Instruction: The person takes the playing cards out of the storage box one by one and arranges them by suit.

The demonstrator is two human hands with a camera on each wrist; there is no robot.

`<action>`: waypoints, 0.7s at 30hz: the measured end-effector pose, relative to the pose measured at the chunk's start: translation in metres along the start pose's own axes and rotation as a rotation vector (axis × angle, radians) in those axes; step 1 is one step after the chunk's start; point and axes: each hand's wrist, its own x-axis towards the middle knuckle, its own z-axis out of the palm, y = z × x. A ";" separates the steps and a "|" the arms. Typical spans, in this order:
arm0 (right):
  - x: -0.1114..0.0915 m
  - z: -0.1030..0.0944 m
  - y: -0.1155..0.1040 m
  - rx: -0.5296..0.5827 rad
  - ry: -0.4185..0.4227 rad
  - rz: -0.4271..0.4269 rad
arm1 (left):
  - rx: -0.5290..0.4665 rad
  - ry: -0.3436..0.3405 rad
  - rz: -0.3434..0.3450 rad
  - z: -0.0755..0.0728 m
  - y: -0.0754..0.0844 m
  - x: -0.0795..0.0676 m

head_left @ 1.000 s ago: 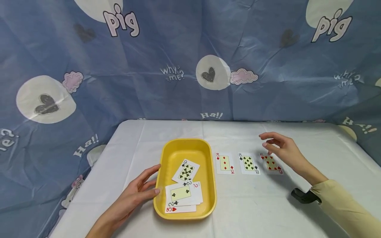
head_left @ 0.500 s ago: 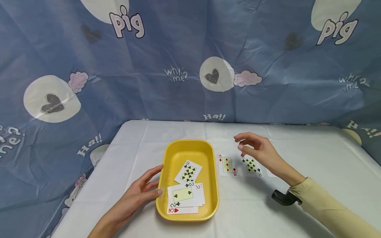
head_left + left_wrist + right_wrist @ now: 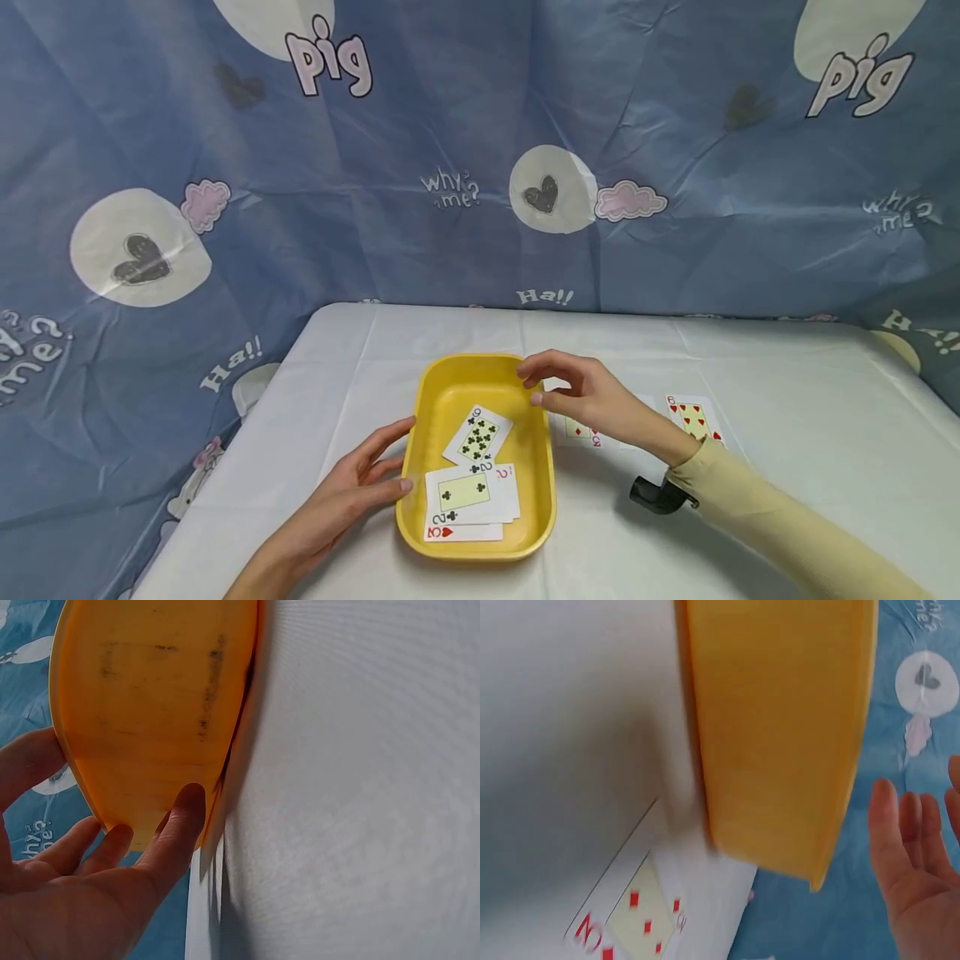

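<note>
OK, smooth yellow tray (image 3: 471, 392), oblong w/ rounded corners, sits on white tablecloth (image 3: 360, 350); L hand (image 3: 339, 490) spread, fingertips vs. its L wall. R hand (image 3: 592, 404) above R rim, fingers apart & loosely bent. Inside: flat, overlapping paper-thin cards, incl. 2 of clubs (image 3: 463, 493). Red diamonds card (image 3: 577, 427) & hearts card (image 3: 693, 419) lie R of tray. Creased blue backdrop (image 3: 450, 92) behind w/ cartoon prints.

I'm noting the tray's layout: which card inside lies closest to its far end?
The slanted card with many clubs; the two of clubs, red two and three of hearts lie overlapping toward the near end.
</note>
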 end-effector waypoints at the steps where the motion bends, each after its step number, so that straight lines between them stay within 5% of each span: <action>1: 0.002 0.003 0.000 -0.005 -0.019 -0.004 | 0.001 0.000 -0.001 0.000 0.000 0.000; 13: 0.031 0.021 0.004 -0.107 -0.218 0.097 | -0.001 -0.024 0.004 -0.002 -0.001 0.000; 21: 0.059 0.025 0.018 -0.098 -0.362 0.077 | -0.006 -0.025 0.007 -0.002 -0.001 0.002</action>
